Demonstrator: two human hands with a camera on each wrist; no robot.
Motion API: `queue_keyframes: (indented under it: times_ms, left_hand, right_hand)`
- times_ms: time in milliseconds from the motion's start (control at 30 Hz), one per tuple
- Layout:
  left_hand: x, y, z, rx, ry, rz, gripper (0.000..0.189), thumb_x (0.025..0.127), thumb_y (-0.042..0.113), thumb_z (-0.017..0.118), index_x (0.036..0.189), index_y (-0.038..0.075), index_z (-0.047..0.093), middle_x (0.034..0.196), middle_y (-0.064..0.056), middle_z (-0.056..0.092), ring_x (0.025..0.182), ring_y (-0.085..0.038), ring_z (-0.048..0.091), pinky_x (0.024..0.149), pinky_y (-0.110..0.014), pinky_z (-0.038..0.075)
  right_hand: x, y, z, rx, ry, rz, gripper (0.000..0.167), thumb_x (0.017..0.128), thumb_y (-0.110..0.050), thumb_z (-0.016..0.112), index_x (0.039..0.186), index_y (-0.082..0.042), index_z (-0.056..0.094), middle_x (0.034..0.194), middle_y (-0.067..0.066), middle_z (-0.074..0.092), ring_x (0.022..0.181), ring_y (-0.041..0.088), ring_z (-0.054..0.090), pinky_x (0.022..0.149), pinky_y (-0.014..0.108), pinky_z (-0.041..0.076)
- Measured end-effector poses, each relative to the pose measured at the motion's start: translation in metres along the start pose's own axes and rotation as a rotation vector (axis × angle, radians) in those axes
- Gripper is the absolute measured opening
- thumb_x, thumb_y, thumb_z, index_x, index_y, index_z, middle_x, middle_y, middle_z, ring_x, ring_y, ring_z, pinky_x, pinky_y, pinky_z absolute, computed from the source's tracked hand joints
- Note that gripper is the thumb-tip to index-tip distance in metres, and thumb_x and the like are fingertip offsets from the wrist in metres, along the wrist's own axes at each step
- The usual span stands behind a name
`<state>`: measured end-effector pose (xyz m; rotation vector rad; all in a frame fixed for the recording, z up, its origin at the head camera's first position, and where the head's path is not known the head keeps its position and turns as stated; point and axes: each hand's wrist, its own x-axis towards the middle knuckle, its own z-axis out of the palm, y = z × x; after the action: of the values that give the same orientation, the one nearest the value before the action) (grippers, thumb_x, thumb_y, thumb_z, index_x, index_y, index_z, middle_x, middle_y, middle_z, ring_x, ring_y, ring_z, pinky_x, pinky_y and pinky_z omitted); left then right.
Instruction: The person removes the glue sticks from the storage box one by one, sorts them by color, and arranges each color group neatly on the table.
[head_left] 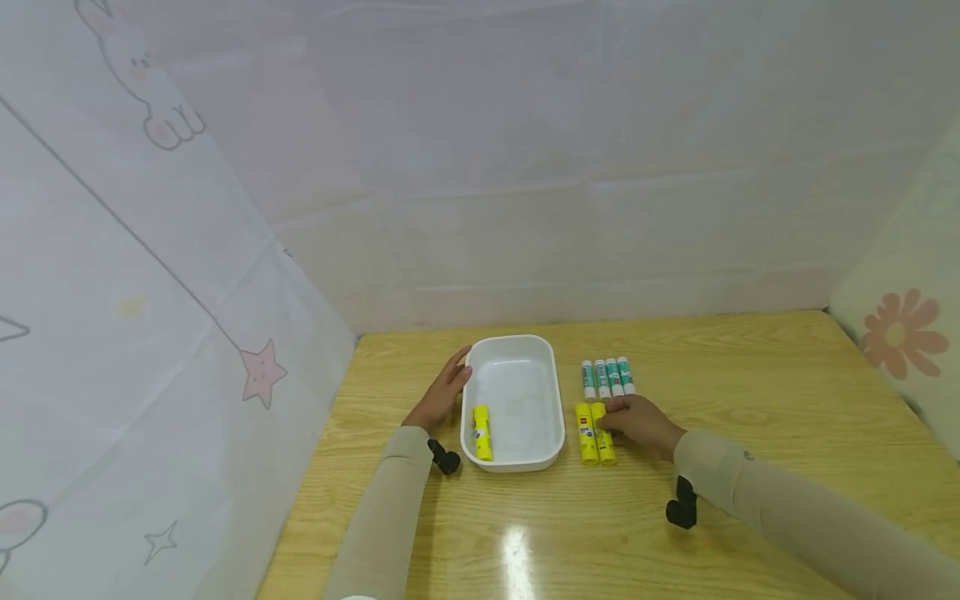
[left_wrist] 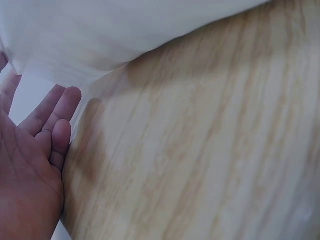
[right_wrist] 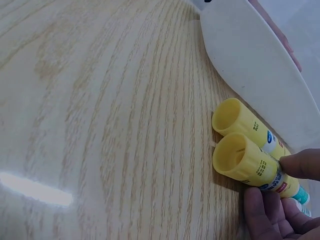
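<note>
A white tray [head_left: 519,408] stands on the table with one yellow glue stick [head_left: 483,437] lying along its left side. My left hand [head_left: 441,398] rests against the tray's left rim, fingers extended. To the right of the tray, two more yellow glue sticks lie side by side. My right hand [head_left: 643,423] pinches the right one, the gripped glue stick [right_wrist: 265,175], between thumb and fingers. Its neighbour, the other yellow glue stick [right_wrist: 252,125], lies right beside it on the tray side. Both show hollow round ends in the right wrist view.
Just behind the yellow pair, several smaller teal-and-white glue sticks [head_left: 613,379] lie in a row. The wooden table [head_left: 750,400] ends at a pale cloth wall [head_left: 570,208] at the back, with printed cloth on both sides.
</note>
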<state>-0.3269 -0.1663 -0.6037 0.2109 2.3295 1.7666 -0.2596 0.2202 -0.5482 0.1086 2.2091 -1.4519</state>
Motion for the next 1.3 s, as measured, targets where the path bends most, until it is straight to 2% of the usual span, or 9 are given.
queue_keyframes:
  times_ms: [200, 433, 733, 1067, 1300]
  left_hand:
    - [-0.001, 0.000, 0.000, -0.008, -0.004, -0.002, 0.050, 0.102, 0.049, 0.043, 0.149, 0.050, 0.026, 0.150, -0.009, 0.038, 0.131, -0.032, 0.043, 0.110, -0.057, 0.027]
    - [-0.016, 0.034, -0.005, 0.000, -0.097, -0.033, 0.056, 0.106, 0.037, 0.039, 0.157, 0.032, 0.016, 0.153, -0.017, 0.031, 0.133, -0.037, 0.041, 0.110, -0.056, 0.027]
    - [-0.017, 0.034, -0.004, 0.000, -0.086, -0.030, 0.057, 0.106, 0.034, 0.039, 0.157, 0.028, 0.015, 0.153, -0.017, 0.032, 0.132, -0.037, 0.041, 0.109, -0.057, 0.029]
    - [-0.017, 0.036, -0.005, -0.010, -0.094, -0.036, 0.056, 0.106, 0.034, 0.040, 0.157, 0.031, 0.016, 0.153, -0.017, 0.032, 0.132, -0.037, 0.042, 0.109, -0.057, 0.029]
    - [-0.015, 0.031, -0.006, -0.018, -0.102, -0.033, 0.057, 0.106, 0.034, 0.039, 0.157, 0.029, 0.014, 0.153, -0.018, 0.031, 0.132, -0.038, 0.041, 0.109, -0.056, 0.028]
  right_hand:
    - [0.001, -0.001, 0.001, -0.058, 0.024, 0.006, 0.047, 0.090, -0.023, 0.070, 0.125, 0.003, 0.052, 0.116, 0.015, 0.057, 0.098, 0.024, 0.057, 0.079, 0.032, 0.053]
    - [0.002, 0.000, 0.002, -0.080, 0.034, 0.007, 0.046, 0.091, -0.024, 0.069, 0.124, 0.002, 0.051, 0.114, 0.014, 0.057, 0.095, 0.024, 0.054, 0.077, 0.032, 0.052]
    - [-0.001, -0.004, 0.004, -0.072, 0.039, 0.006, 0.045, 0.091, -0.022, 0.069, 0.124, 0.003, 0.051, 0.114, 0.014, 0.057, 0.096, 0.024, 0.055, 0.076, 0.031, 0.052]
    - [-0.008, -0.007, 0.004, -0.133, 0.046, -0.010, 0.051, 0.091, -0.027, 0.068, 0.128, 0.004, 0.050, 0.118, 0.015, 0.057, 0.100, 0.024, 0.055, 0.082, 0.035, 0.050]
    - [-0.011, -0.007, 0.002, -0.123, 0.036, -0.020, 0.055, 0.092, -0.029, 0.066, 0.131, 0.005, 0.047, 0.122, 0.017, 0.055, 0.103, 0.026, 0.055, 0.085, 0.037, 0.049]
